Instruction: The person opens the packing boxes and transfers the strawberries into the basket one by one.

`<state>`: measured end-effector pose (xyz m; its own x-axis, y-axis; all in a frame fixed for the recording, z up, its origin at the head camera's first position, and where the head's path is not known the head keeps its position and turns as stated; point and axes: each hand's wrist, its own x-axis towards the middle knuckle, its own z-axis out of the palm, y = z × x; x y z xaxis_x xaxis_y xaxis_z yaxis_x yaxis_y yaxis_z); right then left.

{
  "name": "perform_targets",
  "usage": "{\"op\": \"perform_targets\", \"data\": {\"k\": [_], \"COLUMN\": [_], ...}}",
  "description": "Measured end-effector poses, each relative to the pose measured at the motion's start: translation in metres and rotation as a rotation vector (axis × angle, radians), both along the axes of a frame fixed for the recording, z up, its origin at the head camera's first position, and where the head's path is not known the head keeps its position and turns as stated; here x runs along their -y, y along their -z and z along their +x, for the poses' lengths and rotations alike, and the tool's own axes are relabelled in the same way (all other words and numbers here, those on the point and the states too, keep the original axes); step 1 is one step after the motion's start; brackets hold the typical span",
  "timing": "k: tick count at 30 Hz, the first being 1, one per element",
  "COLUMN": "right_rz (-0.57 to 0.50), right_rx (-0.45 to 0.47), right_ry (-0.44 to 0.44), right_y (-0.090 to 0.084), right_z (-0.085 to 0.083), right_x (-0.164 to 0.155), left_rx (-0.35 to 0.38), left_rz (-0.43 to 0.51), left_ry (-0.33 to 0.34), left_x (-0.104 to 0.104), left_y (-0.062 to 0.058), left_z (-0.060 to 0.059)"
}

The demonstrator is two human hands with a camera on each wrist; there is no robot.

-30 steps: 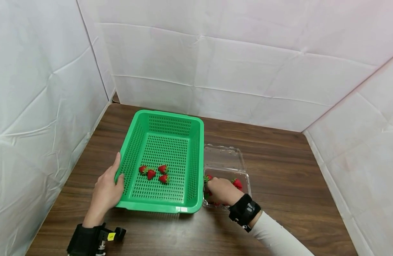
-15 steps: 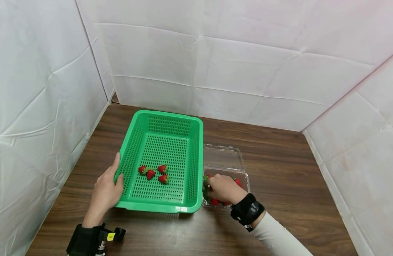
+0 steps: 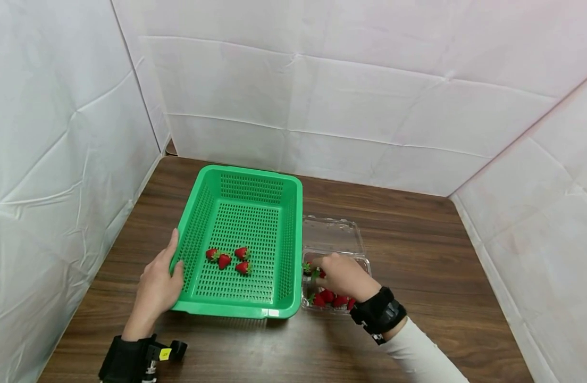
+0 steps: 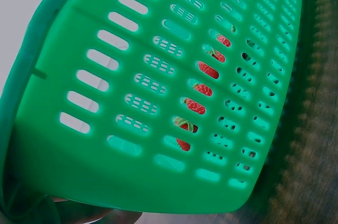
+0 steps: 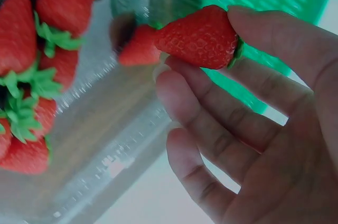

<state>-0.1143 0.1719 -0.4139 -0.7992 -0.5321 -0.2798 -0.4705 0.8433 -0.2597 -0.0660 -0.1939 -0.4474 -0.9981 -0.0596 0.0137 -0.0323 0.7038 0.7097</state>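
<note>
My left hand (image 3: 157,287) grips the left rim of a green plastic basket (image 3: 298,239), thumb over the edge. Seen from the left wrist, the basket's slotted wall (image 4: 137,171) fills most of the view, and most of that hand is hidden. Several strawberries (image 3: 224,260) lie on the basket floor. Over a clear plastic clamshell box (image 3: 368,264), my right hand (image 3: 346,276) pinches a strawberry (image 5: 198,39) between thumb and fingers, as the right wrist view shows. More strawberries (image 3: 328,296) remain inside the box, partly covered by the hand in the head view.
The box's clear lid (image 3: 333,238) lies folded back behind it, close against the basket's right side. Everything stands on a dark wooden table (image 3: 432,276). White cloth walls (image 3: 370,96) enclose the back and both sides.
My right hand has shifted a little to the right and away from me within the box, uncovering more strawberries at its front. The left hand and basket have stayed practically still.
</note>
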Motion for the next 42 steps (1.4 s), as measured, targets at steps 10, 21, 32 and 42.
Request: {"op": "perform_targets", "data": {"k": [10,21,32,42], "right_rz": [-0.019,-0.078,-0.081,-0.108], "right_rx": [-0.074,-0.2,-0.223,-0.153], "right_ry": [0.002,-0.023,-0.081,-0.111], "right_y": [-0.027,-0.051,-0.059,-0.056], "right_z": [-0.001,-0.006,-0.013,-0.022], "right_x": [0.0,0.011,0.031,0.043], "left_rx": [0.006,0.005,-0.013,-0.019], "left_rz": [0.003,0.0,0.001,0.001], "left_ry": [0.002,0.002,-0.003,-0.001], "left_x": [0.001,0.001,0.001,0.001], "left_y": [0.001,0.002,0.003,0.003], "left_z": [0.0,-0.001,-0.001,-0.001]}}
